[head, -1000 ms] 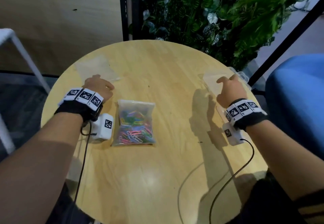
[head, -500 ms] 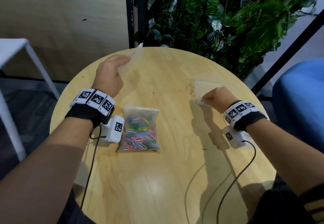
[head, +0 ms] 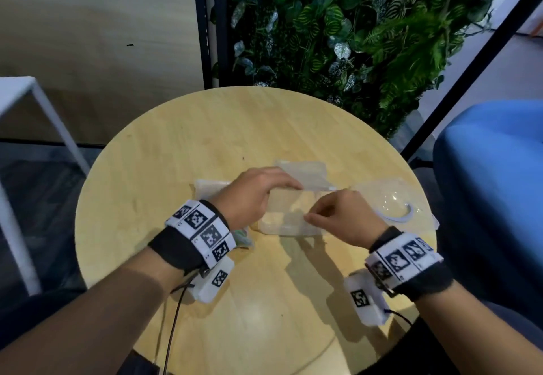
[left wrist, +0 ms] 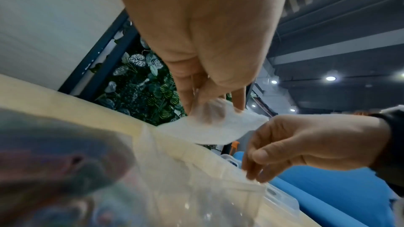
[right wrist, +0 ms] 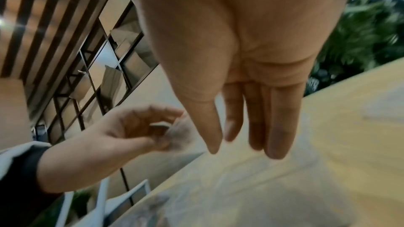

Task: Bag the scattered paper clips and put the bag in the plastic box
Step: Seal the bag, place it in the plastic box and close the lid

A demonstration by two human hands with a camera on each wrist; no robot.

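1. With fingers and thumb of the left hand curled together, pinching a thin clear bag by its near edge and holding it up off the desk.
2. With the fingers of the right hand nearly straight and pointing down, thumb a little apart, touching the near edge of a flat clear bag with the tips; gripping nothing, as far as the wrist views show.
3. Nearest the body, around both wrists: black bands with black-and-white marker squares, a white camera block below each, cables trailing back.
4. Just under the left wrist, lying on the desk: the bag of paper clips, mostly hidden in the head view, only a sliver of green showing; in the left wrist view a blurred mass of colour close to the lens.
5. Between the two hands, flat on the wood: the flat clear bag, touching the bag of paper clips at its left end.
6. Just right of the right hand, near the desk's right rim: the clear plastic box, apart from the bag of paper clips.
7. Beyond the desk: a wall of green leaves, a white table at far left, a blue seat at right.
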